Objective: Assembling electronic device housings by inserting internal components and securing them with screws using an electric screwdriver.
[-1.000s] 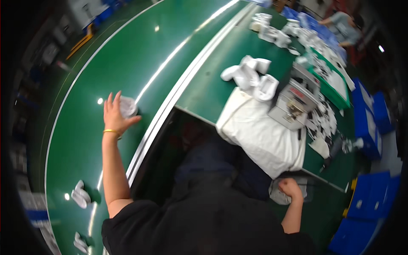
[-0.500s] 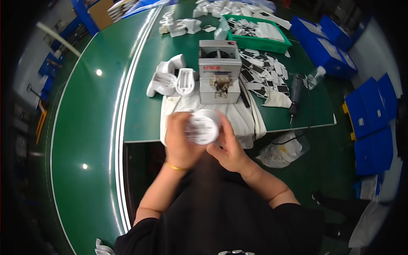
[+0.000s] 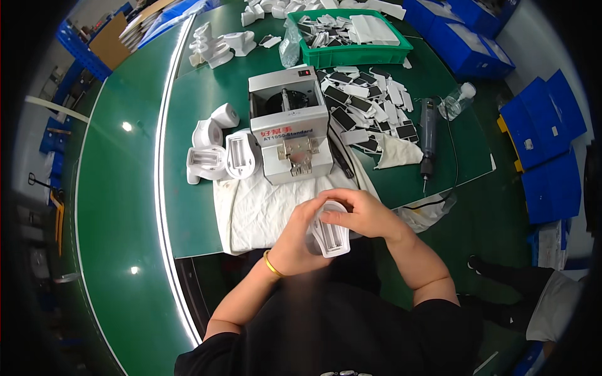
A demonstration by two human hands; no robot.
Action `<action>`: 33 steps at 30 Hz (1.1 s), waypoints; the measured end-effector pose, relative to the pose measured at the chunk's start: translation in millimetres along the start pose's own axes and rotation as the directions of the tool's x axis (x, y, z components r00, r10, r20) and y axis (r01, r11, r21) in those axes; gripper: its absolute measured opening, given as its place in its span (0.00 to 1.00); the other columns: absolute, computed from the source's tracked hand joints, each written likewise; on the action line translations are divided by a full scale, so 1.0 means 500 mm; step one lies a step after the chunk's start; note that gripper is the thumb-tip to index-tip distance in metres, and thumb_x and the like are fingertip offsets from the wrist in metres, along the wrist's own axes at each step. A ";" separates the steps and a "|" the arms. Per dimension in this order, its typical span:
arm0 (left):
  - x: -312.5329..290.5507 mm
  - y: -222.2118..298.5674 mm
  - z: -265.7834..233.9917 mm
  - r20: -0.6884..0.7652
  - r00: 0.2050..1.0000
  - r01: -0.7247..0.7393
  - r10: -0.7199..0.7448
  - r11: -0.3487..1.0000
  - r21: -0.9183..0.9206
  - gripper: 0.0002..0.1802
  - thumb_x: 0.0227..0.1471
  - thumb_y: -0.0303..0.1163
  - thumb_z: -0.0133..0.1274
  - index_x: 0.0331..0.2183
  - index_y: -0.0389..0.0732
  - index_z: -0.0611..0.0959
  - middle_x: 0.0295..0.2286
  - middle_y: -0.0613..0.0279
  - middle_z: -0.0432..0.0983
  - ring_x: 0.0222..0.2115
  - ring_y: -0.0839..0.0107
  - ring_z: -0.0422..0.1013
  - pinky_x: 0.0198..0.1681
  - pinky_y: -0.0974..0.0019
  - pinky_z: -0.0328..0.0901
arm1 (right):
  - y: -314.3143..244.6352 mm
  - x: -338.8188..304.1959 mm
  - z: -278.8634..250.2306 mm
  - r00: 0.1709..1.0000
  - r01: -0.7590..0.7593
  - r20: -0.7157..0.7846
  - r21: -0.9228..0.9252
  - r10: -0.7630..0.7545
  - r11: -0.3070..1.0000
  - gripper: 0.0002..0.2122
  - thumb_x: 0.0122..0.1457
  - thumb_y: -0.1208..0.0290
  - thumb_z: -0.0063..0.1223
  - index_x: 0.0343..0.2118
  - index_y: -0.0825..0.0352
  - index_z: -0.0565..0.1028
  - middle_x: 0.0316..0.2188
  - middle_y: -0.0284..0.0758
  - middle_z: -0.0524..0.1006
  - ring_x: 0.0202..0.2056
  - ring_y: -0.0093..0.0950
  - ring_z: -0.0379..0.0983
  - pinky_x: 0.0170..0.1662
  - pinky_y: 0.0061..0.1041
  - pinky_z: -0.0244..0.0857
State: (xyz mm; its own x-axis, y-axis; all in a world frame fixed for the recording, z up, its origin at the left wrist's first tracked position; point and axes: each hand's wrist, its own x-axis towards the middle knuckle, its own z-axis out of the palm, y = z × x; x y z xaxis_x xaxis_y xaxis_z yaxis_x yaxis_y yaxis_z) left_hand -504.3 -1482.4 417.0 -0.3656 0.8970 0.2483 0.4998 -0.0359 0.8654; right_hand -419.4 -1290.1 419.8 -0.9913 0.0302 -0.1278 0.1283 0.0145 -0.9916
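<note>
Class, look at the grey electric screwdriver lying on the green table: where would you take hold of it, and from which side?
Grip the electric screwdriver around its thick grey body, coming from above. It lies flat, tip toward the table's near edge, cord trailing there. The right hand is nearer but, like the left hand, holds a white plastic part.

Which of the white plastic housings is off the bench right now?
The white housing gripped between the left hand and right hand; the other housings lie on the green bench left of the grey machine.
</note>
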 end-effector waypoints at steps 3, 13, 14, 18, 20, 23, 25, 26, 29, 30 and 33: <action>-0.007 -0.028 0.014 -0.081 0.991 0.088 -0.104 0.980 -0.176 0.57 0.32 0.24 0.66 0.61 0.36 0.53 0.55 0.49 0.60 0.57 0.58 0.59 0.60 0.60 0.54 | -0.021 0.018 -0.055 0.954 0.045 -0.294 -0.033 -0.053 0.998 0.12 0.56 0.71 0.61 0.40 0.73 0.78 0.34 0.33 0.80 0.35 0.19 0.74 0.40 0.20 0.69; 0.015 -0.062 0.001 -0.066 0.974 0.181 -0.216 0.921 -0.346 0.62 0.30 0.22 0.65 0.62 0.41 0.45 0.56 0.47 0.58 0.57 0.57 0.59 0.61 0.56 0.52 | 0.055 0.147 -0.209 0.808 -0.085 -0.322 -0.893 -0.494 0.443 0.11 0.49 0.74 0.62 0.38 0.62 0.81 0.35 0.37 0.74 0.41 0.37 0.67 0.44 0.32 0.64; 0.019 -0.066 -0.004 -0.044 0.978 0.185 -0.204 0.945 -0.268 0.63 0.32 0.25 0.66 0.62 0.42 0.42 0.55 0.43 0.58 0.56 0.56 0.60 0.59 0.55 0.54 | 0.046 0.151 -0.215 0.798 -0.090 -0.312 -0.907 -0.515 0.410 0.12 0.49 0.74 0.62 0.38 0.61 0.81 0.35 0.37 0.73 0.40 0.37 0.67 0.42 0.33 0.63; 0.010 -0.067 -0.003 -0.106 0.977 0.137 -0.188 0.919 -0.369 0.62 0.28 0.18 0.65 0.63 0.44 0.48 0.58 0.46 0.56 0.60 0.55 0.57 0.62 0.56 0.50 | 0.044 0.145 -0.219 0.770 -0.160 -0.429 -0.847 -0.472 0.507 0.11 0.55 0.75 0.58 0.41 0.58 0.82 0.25 0.36 0.73 0.30 0.35 0.67 0.35 0.28 0.63; 0.005 -0.066 -0.008 -0.104 0.973 0.153 -0.206 0.914 -0.375 0.63 0.29 0.18 0.65 0.63 0.44 0.47 0.59 0.45 0.56 0.60 0.55 0.57 0.62 0.55 0.51 | 0.049 0.140 -0.228 0.768 -0.150 -0.465 -0.799 -0.441 0.582 0.12 0.58 0.75 0.56 0.44 0.59 0.80 0.23 0.32 0.76 0.27 0.26 0.69 0.33 0.22 0.63; -0.008 -0.070 -0.009 -0.110 0.969 0.155 -0.220 0.894 -0.420 0.63 0.30 0.18 0.65 0.63 0.45 0.45 0.59 0.44 0.55 0.60 0.54 0.57 0.62 0.55 0.52 | 0.047 0.127 -0.233 0.757 -0.014 -0.630 -0.281 -0.174 0.960 0.15 0.61 0.79 0.50 0.52 0.67 0.74 0.32 0.27 0.76 0.33 0.13 0.68 0.37 0.14 0.62; -0.020 -0.071 -0.005 -0.136 0.962 0.150 -0.235 0.877 -0.457 0.64 0.30 0.18 0.65 0.63 0.45 0.44 0.59 0.44 0.56 0.60 0.55 0.58 0.61 0.55 0.53 | 0.044 0.115 -0.239 0.840 0.129 -0.504 -0.170 -0.198 0.977 0.17 0.60 0.82 0.50 0.53 0.71 0.72 0.38 0.31 0.76 0.36 0.15 0.70 0.41 0.14 0.63; -0.026 -0.067 -0.005 -0.138 0.960 0.155 -0.244 0.872 -0.464 0.64 0.30 0.18 0.65 0.63 0.45 0.44 0.59 0.44 0.56 0.60 0.55 0.58 0.61 0.55 0.53 | 0.021 0.106 -0.230 0.861 0.195 -0.464 -0.077 -0.209 0.978 0.17 0.60 0.82 0.50 0.53 0.72 0.71 0.38 0.31 0.76 0.37 0.16 0.70 0.41 0.14 0.63; -0.037 -0.062 -0.005 -0.186 0.958 0.125 -0.217 0.903 -0.410 0.63 0.31 0.18 0.64 0.63 0.44 0.44 0.58 0.44 0.57 0.59 0.55 0.58 0.61 0.56 0.54 | -0.032 0.093 -0.163 0.786 0.247 -0.581 -0.017 -0.211 0.969 0.17 0.61 0.78 0.50 0.53 0.73 0.71 0.33 0.29 0.76 0.33 0.14 0.69 0.38 0.12 0.62; -0.044 -0.061 -0.006 -0.192 0.959 0.114 -0.208 0.905 -0.411 0.63 0.31 0.18 0.64 0.63 0.44 0.44 0.58 0.44 0.57 0.59 0.55 0.58 0.61 0.56 0.54 | -0.041 0.085 -0.145 0.761 0.226 -0.629 0.028 -0.159 0.974 0.16 0.61 0.77 0.50 0.52 0.73 0.71 0.31 0.28 0.76 0.31 0.13 0.68 0.36 0.11 0.60; -0.068 -0.067 -0.006 -0.174 0.962 0.125 -0.208 0.910 -0.395 0.61 0.32 0.18 0.62 0.63 0.41 0.45 0.58 0.42 0.58 0.59 0.54 0.60 0.60 0.57 0.56 | -0.072 0.073 -0.032 0.890 0.247 -0.406 0.049 -0.207 0.968 0.21 0.58 0.81 0.51 0.56 0.70 0.67 0.26 0.24 0.73 0.26 0.10 0.62 0.28 0.09 0.53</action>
State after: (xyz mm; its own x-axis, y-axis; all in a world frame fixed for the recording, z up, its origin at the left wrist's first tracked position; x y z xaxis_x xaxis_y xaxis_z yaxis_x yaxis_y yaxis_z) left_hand -510.8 -1512.8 380.9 -0.5926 0.7941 0.1346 0.0991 -0.0940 0.9906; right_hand -459.7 -1273.5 451.3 -0.8976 0.4297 0.0986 -0.1224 -0.0279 -0.9921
